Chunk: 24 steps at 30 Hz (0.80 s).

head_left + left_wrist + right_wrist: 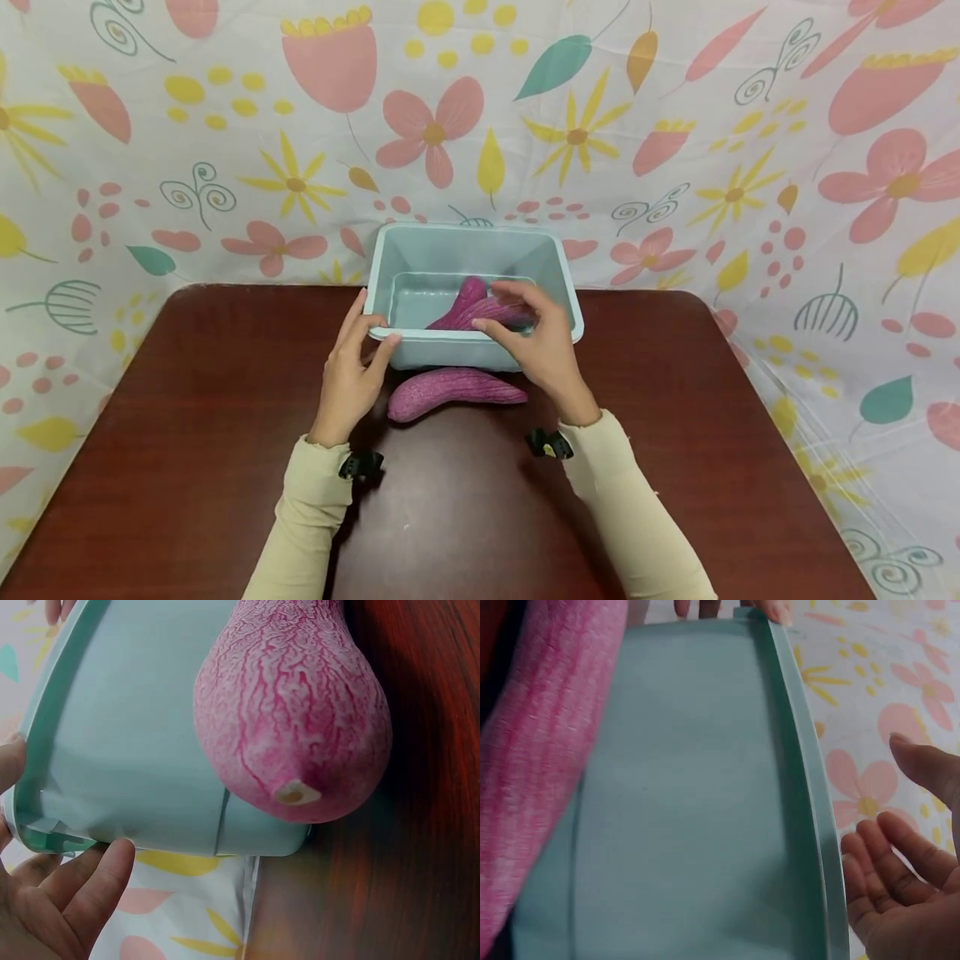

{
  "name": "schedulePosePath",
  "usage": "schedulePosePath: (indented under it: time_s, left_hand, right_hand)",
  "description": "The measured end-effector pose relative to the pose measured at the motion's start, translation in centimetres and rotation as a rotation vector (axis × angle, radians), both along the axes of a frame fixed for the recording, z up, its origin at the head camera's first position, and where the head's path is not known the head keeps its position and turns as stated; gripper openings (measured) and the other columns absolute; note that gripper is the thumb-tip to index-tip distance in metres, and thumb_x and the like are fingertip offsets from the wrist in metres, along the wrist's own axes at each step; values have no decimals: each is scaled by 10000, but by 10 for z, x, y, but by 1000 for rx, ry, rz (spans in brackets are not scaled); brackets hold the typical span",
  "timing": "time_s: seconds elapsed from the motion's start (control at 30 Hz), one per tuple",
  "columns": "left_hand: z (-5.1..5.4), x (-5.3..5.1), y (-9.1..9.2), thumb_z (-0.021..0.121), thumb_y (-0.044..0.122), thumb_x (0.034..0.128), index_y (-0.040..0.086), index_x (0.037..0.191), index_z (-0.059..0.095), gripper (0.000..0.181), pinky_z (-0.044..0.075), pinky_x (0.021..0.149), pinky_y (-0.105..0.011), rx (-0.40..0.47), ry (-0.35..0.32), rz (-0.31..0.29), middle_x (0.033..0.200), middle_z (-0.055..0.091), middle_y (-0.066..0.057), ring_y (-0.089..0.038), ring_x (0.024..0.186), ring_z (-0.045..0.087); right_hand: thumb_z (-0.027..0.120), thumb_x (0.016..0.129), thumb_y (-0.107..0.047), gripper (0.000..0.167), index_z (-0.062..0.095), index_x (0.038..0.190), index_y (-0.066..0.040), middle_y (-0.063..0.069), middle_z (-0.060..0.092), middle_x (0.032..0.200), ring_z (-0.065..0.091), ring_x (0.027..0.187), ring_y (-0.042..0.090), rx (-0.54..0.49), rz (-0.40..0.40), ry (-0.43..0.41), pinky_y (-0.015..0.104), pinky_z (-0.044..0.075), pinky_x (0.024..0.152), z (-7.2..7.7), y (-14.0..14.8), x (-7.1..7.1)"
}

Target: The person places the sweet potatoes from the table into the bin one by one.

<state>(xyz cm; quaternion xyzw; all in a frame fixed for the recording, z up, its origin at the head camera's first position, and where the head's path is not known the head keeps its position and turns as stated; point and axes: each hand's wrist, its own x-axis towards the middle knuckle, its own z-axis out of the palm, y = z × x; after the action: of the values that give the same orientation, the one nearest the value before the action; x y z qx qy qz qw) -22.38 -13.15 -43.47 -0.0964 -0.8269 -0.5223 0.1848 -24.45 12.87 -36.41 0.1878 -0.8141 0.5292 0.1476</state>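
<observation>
A light blue-green plastic bin [450,354] stands at the far side of the table. My left hand [348,375] grips its rim at the front left corner, thumb in front and fingers round the side. Two purple, wrinkled, elongated vegetables [468,300] lie inside, crossing each other. Over the bin's right part hovers my right hand [543,342], close above them; the right wrist view shows its thumb and fingers apart with nothing between them. A third curved purple vegetable [453,393] rests on the table before the bin, its blunt pale-tipped end [296,791] near my left wrist.
The bin and vegetables share a dark reddish-brown table [187,450]. Right behind the table's far edge hangs a white cloth [480,108] printed with flowers and leaves, which also runs along both sides.
</observation>
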Motion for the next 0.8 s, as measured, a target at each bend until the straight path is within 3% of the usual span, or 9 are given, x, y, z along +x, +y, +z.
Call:
schedulePosePath:
  time_s: [0.2,0.43,0.63,0.8]
  left_hand:
    - [1,-1,0,614,337,1010,155,1158,576,237,571,924,-495,29,-8,-16,1677,255,74,-210,1379,501]
    - [2,-1,-2,614,346,1010,141,1183,579,270,569,929,-507,25,-13,-15,1681,259,30,-232,1396,495]
    - [2,0,-2,611,355,1011,164,1187,575,262,574,925,-480,23,-18,-14,1677,255,66,-221,1393,501]
    - [1,0,-1,610,357,1011,164,1191,581,265,574,927,-484,26,-18,-18,1678,258,63,-216,1400,494]
  right_hand:
    - [833,824,-79,466,678,1262,-116,80,710,1212,655,1091,207,-68,77,-7,288,506,1006,-12,4,20]
    - [822,826,-44,416,688,1219,-64,148,713,1211,657,1118,328,-112,101,-25,268,527,992,-33,8,43]
    - [815,828,-32,420,679,1225,-29,217,693,1214,649,1141,295,-131,119,-106,185,501,992,-58,13,46]
    - [830,816,-46,437,672,1221,-4,262,681,1203,648,1147,294,-133,117,-150,324,511,1034,-76,17,45]
